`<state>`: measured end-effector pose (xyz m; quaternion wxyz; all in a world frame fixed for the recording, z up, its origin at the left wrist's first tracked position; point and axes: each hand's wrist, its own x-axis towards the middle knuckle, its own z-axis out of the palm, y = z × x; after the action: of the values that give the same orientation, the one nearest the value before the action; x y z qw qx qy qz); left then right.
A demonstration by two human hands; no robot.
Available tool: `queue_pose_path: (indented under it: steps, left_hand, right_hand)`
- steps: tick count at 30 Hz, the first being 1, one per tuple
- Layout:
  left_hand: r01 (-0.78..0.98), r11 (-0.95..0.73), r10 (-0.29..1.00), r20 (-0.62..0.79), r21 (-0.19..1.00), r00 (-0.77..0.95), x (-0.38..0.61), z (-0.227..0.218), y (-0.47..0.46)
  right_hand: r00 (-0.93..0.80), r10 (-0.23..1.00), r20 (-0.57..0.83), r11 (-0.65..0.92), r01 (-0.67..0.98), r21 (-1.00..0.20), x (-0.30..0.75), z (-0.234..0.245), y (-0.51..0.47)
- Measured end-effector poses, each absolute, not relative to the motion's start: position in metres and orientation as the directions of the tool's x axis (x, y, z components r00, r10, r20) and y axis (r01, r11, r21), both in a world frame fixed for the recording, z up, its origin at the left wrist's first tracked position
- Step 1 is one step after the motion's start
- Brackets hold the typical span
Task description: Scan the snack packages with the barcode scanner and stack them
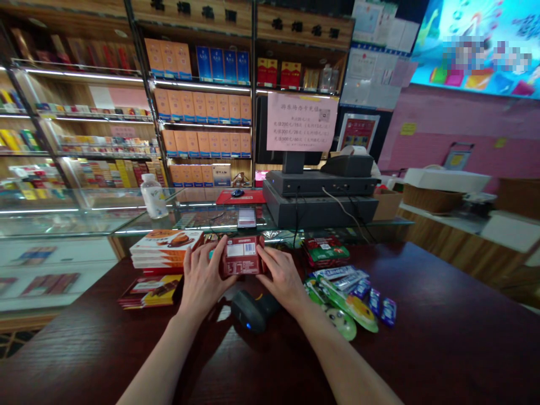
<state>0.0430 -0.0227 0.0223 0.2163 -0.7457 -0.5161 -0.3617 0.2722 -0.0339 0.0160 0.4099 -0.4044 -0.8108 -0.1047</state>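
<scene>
2 hands [203,274] [283,275], partly curled, grip a dark red box [242,256] at its ends; its contents are hidden

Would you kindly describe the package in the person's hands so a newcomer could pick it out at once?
Start at the dark grey till behind the dark table. Nearer and slightly left, the left hand and right hand grip a small dark red pack. Unlike the stacked white boxes farther left, it is held at both ends and shows a barcode.
</scene>
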Motion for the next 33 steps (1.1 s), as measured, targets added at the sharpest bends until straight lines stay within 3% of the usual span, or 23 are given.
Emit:
queue_pose_path:
  steps: [10,25,33]
  left_hand:
    - [0.871,-0.491,0.589,0.721,-0.04,0.365,0.042,0.021,-0.021]
    - [0.882,-0.469,0.584,0.732,-0.048,0.35,0.036,0.024,-0.022]
    - [0.917,-0.398,0.609,0.744,-0.012,0.275,0.023,0.026,-0.021]
  right_hand:
    - [-0.398,0.551,0.734,0.689,0.713,-0.131,0.272,0.016,-0.035]
    - [-0.401,0.648,0.648,0.67,0.705,-0.234,0.275,0.017,-0.036]
    - [-0.435,0.796,0.421,0.59,0.712,-0.38,0.301,0.034,-0.042]
